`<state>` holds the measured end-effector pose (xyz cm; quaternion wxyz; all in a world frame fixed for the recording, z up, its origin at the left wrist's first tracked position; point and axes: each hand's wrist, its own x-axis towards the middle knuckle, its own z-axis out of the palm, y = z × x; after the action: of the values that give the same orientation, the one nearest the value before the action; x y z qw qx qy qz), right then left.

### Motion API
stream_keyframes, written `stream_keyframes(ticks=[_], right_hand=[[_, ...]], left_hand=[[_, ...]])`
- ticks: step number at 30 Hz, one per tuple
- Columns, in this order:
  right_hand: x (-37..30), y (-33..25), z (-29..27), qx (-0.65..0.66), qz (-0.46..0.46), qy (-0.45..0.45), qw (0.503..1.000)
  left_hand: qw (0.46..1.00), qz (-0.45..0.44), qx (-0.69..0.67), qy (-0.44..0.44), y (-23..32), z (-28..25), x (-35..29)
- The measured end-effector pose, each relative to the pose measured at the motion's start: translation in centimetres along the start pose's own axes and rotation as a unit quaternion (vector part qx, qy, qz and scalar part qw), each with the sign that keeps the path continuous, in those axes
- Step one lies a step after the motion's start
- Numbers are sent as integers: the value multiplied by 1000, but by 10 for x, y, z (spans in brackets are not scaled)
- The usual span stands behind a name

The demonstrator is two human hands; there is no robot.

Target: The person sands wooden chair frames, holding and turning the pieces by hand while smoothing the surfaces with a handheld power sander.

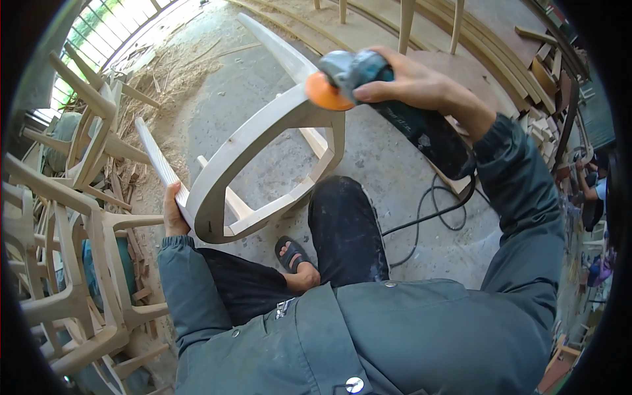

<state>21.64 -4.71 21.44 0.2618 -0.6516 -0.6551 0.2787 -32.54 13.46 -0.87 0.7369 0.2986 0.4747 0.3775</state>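
Fingers of the right hand (413, 80) are wrapped tight around a dark angle grinder (421, 131), pale lettering on its smooth casing; those of the left hand (175, 212) curl closed on the near-left corner of the wooden frame (247, 143), a pale, rounded loop with tapering legs. Against the frame's far-right curve sits the grinder's orange disc (322, 93), contact unclear. Right of the frame, a black cord (431, 216) loops over rough concrete floor (372, 155); left of it stand bare wooden chairs (59, 187).

Left hand (175, 210): at nine o'clock, gripping, partly hidden.
Left forearm (191, 289): sleeved, at eight o'clock.
Right hand (413, 82): at one o'clock, curled gripping.
Right arm (523, 197): bent, wrist (482, 125) at two o'clock.
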Motion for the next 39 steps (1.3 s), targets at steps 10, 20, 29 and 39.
stream_keyframes(ticks=[10,20,29,39], right_hand=[[2,38,-20,-18,92,13,995],[16,-14,-5,-42,48,-15,998],[13,31,-15,-70,126,17,989],[17,-56,13,-65,-25,-88,994]], left_hand=[[1000,-9,-4,16,3,-3,-1],[1000,-10,3,11,3,15,-11],[999,30,2,28,-5,-25,3],[1000,13,14,19,1,8,-8]])
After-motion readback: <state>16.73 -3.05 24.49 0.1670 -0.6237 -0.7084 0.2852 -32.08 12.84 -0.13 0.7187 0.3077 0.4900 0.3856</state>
